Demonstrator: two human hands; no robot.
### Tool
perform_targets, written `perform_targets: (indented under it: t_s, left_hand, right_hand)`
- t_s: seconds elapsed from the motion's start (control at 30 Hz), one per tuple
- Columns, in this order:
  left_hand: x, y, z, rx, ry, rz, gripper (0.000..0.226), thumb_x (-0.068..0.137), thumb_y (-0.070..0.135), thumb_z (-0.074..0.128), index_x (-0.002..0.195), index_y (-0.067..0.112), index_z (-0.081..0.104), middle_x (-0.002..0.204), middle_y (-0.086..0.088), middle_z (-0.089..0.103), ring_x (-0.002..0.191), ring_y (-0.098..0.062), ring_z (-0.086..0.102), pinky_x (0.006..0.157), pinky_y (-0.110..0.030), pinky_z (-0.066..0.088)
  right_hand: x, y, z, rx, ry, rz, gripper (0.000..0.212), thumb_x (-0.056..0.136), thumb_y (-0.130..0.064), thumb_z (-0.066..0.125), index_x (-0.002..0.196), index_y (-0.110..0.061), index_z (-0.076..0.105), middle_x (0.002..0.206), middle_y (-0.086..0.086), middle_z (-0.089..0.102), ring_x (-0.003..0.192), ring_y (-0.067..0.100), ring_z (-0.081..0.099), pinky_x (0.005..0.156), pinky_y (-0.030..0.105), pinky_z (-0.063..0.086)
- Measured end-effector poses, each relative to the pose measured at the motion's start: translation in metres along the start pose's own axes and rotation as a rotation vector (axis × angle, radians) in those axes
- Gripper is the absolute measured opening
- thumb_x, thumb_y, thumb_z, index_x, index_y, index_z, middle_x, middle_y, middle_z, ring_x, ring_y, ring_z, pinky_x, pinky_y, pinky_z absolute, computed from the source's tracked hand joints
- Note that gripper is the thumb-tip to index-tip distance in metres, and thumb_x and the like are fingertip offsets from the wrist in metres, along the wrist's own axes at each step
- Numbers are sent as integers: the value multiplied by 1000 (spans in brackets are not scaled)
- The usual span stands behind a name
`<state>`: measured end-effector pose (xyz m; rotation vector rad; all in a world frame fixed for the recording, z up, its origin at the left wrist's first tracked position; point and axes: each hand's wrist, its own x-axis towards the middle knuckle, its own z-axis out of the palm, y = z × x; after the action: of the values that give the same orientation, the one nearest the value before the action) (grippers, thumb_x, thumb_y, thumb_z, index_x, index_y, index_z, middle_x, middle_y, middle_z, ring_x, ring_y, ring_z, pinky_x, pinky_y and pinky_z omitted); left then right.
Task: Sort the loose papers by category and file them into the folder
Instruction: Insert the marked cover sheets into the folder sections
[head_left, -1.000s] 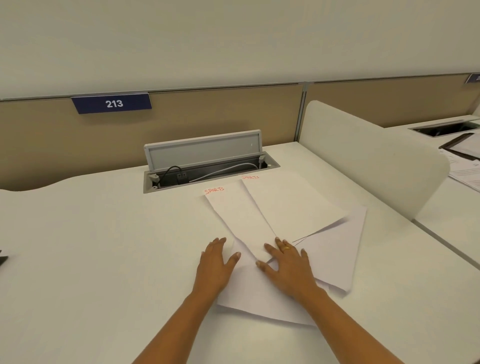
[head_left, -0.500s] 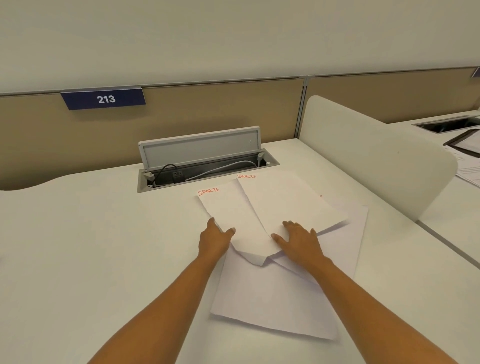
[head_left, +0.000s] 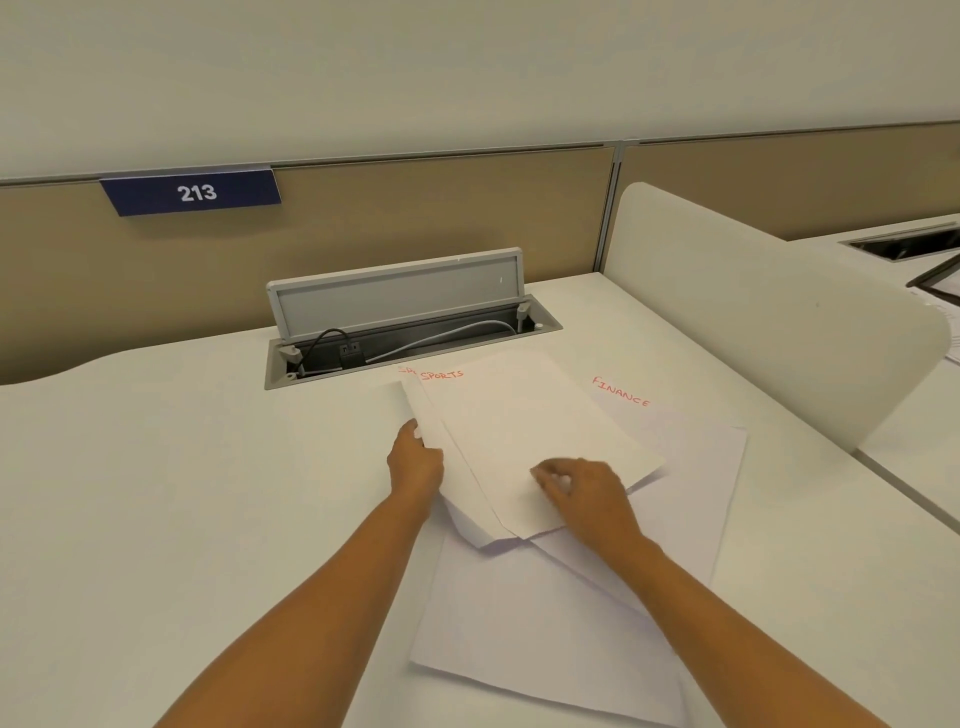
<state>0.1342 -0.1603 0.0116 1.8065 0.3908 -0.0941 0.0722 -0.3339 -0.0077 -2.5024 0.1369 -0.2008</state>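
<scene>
Left hand (head_left: 415, 463) grips left edge of SPORTS sheets (head_left: 524, 426); right hand (head_left: 589, 496), blurred, fingers bent, rests on top one. FINANCE sheet (head_left: 631, 410) beneath, on white desk (head_left: 182, 493).

White papers (head_left: 524, 436) with red lettering lie on the white bench (head_left: 156, 493), nearer than its grey cable box (head_left: 400, 296) and the tan partition's (head_left: 415, 218) navy, white-numbered sign (head_left: 192, 192).

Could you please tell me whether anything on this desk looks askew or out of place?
The papers lie fanned and overlapping at different angles, not squared: two SPORTS sheets on top, a FINANCE sheet skewed beneath. The cable hatch behind stands open.
</scene>
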Motion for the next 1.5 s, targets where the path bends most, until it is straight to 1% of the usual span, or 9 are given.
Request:
perform_targets:
  t_s: [0.13,0.27,0.4,0.63,0.87,1.1,1.23,1.4,1.5]
  left_hand:
    - [9,-1,0,-45,-18,-27,49,93,-3,42,139,10,35,136,-12,48,120,-30,47,101,-43,42]
    - [13,-2,2,-62,-17,-38,47,94,-2,39,139,11,36,136,-12,48,120,-30,48,102,-46,42]
    - [12,-2,5,-71,-33,-31,44,96,2,36,139,11,37,135,-10,48,118,-30,49,102,-45,42]
    - [10,5,3,-199,-20,-55,41,101,33,29,133,12,44,130,-7,53,116,-29,51,103,-48,41]
    - [13,8,-21,-194,-132,7,55,90,-6,47,139,17,37,132,-11,51,112,-32,53,97,-49,45]
    - [4,17,-82,-358,-154,76,62,85,-17,47,135,19,43,110,-11,61,94,-30,59,82,-41,50]
    - [-2,10,-128,-403,-221,130,67,79,-24,46,130,20,47,94,-4,68,82,-22,65,71,-35,57]
    - [-12,6,-178,-418,-159,218,65,75,-28,42,122,15,54,96,-3,69,87,-21,66,70,-28,58]
    - [-21,6,-202,-484,-80,296,58,75,-28,42,109,16,60,86,5,73,80,-13,69,69,-24,58]
  right_hand:
    - [40,21,-23,-11,115,180,30,93,-19,54,120,-10,60,128,11,57,120,26,50,98,27,32]
    - [63,36,-26,-163,-70,331,57,92,-38,52,140,-10,37,146,12,37,137,26,31,111,36,24]
    - [62,25,-9,-294,-134,306,65,91,-50,47,140,-10,32,142,9,41,135,24,34,110,38,24]
    - [51,-1,7,-150,-121,241,61,90,-34,57,140,-7,34,141,10,41,133,25,36,107,32,29]
    - [51,-3,2,42,-92,282,62,86,-21,64,140,-10,35,141,12,42,133,25,36,106,30,29]
    - [56,-25,8,273,-62,245,51,87,-25,64,132,-8,46,126,9,56,116,26,53,98,34,41]
    - [54,-56,13,773,-250,289,42,83,-26,69,120,-10,58,120,7,64,106,24,62,88,34,50]
    - [42,-115,23,988,-235,124,21,81,-8,69,100,-11,63,99,5,68,83,17,66,67,24,54]
    - [33,-143,28,1048,-201,27,16,81,-9,69,93,-17,63,93,-1,69,80,13,67,66,21,56]
